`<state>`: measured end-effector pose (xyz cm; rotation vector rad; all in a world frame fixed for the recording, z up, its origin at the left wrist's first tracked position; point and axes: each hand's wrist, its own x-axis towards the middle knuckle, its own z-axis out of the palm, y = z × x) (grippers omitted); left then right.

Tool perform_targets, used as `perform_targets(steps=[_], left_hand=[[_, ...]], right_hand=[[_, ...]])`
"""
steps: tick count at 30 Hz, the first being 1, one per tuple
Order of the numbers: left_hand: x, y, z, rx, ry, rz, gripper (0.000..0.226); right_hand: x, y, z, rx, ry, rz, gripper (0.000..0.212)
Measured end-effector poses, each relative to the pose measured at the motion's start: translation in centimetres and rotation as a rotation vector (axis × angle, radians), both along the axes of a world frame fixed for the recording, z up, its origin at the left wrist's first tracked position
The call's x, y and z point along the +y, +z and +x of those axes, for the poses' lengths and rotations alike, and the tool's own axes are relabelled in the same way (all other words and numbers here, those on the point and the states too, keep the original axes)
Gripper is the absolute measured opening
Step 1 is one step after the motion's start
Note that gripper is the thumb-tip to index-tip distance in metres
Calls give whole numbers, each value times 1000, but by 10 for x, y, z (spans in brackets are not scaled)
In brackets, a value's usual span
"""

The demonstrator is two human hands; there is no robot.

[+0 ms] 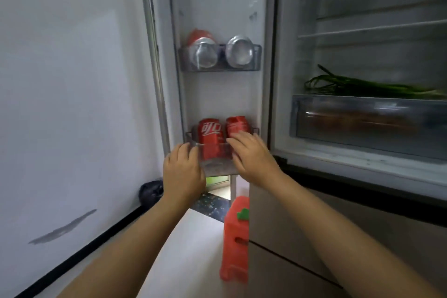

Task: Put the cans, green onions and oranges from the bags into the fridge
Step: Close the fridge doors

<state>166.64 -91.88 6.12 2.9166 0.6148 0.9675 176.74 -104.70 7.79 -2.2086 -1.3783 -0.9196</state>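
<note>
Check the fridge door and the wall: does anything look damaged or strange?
One thing stands out: the wall left of the fridge door has a dark grey scuff mark low down. The cans in the upper door bin and lower door bin stand upright.

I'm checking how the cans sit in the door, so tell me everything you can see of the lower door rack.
The lower door rack is a clear, greyish plastic tray fixed low on the inside of the open fridge door. Two red cans stand upright in it side by side. The left hand touches its front left corner; the right hand reaches over its right end, fingers against the right can.
</note>
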Motion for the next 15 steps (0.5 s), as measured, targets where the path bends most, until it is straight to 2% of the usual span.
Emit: perform_targets(steps=[2, 4, 5, 7, 10, 12, 15], left_hand=[[16, 1, -18, 22, 39, -38, 45], [27, 1, -34, 51, 60, -57, 47], [33, 0, -40, 49, 69, -62, 46], [42, 1, -50, -30, 77, -39, 40], [42, 1, -53, -189, 27, -173, 42], [38, 4, -51, -171, -1, -284, 45], [23, 6, -40, -209, -74, -343, 45]], right_hand=[[37, 9, -17, 150, -67, -143, 46], [62, 0, -23, 153, -161, -208, 44], [67, 1, -26, 73, -190, -143, 39], [69, 2, -31, 71, -211, -105, 35], [54, 4, -34, 164, -176, -155, 47], [36, -1, -29, 90, -177, -88, 51], [0, -11, -25, 107, -145, -23, 51]])
